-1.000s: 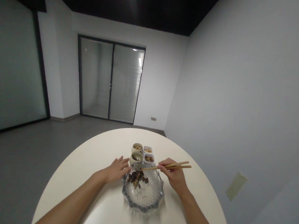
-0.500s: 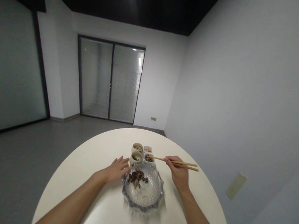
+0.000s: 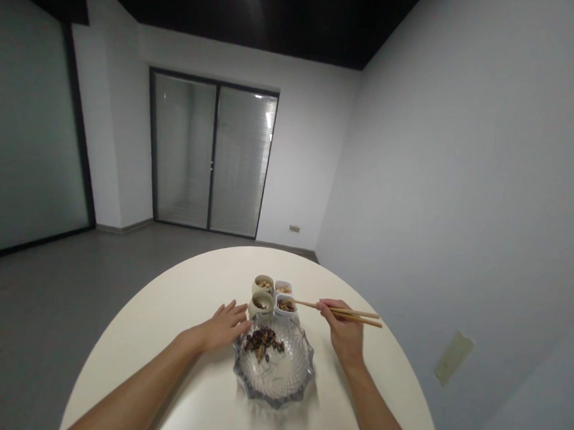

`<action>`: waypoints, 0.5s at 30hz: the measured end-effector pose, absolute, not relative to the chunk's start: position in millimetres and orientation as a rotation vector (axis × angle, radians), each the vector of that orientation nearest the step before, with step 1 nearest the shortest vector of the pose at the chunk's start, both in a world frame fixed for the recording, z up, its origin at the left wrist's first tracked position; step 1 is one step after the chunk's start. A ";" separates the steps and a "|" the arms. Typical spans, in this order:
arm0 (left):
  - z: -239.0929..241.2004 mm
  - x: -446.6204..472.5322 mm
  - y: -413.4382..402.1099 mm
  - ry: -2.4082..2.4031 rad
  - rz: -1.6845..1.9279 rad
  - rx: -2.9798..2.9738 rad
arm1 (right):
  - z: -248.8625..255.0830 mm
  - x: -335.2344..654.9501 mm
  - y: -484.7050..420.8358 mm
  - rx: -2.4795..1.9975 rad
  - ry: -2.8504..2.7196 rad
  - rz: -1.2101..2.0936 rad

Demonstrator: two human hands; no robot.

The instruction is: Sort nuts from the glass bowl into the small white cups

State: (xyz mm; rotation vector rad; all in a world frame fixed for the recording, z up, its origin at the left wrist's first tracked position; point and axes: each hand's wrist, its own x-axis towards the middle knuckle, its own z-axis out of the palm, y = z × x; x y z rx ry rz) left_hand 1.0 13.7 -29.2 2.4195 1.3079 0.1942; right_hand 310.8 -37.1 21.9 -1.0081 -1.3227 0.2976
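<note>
My right hand (image 3: 343, 332) is closed around a pair of wooden chopsticks (image 3: 339, 311), whose tips reach left to the rim of a small white square cup (image 3: 286, 305) with dark pieces in it. My left hand (image 3: 224, 325) lies flat with its fingers spread on the table, touching the left rim of a scalloped glass bowl (image 3: 274, 370). The bowl holds a small heap of dark dried pieces (image 3: 262, 341) at its far side. Three more small cups (image 3: 264, 284) with nuts or seeds stand just behind the bowl.
Everything sits on a round white table (image 3: 174, 312) near its far right part. Beyond it lie a grey floor, a glass sliding door and a white wall close on the right.
My right hand has lifted the chopsticks from the heap in the glass bowl and carried their tips back to the small square cup. My left hand has stayed put.
</note>
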 end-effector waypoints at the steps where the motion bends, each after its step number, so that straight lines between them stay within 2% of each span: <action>1: -29.2 0.8 13.6 1.307 0.195 2.419 | 22.3 311.0 -37.7 -1.009 -1.318 0.314; 15: -29.7 2.7 14.8 1.323 0.193 2.422 | 25.8 300.2 -45.4 -1.024 -1.553 0.624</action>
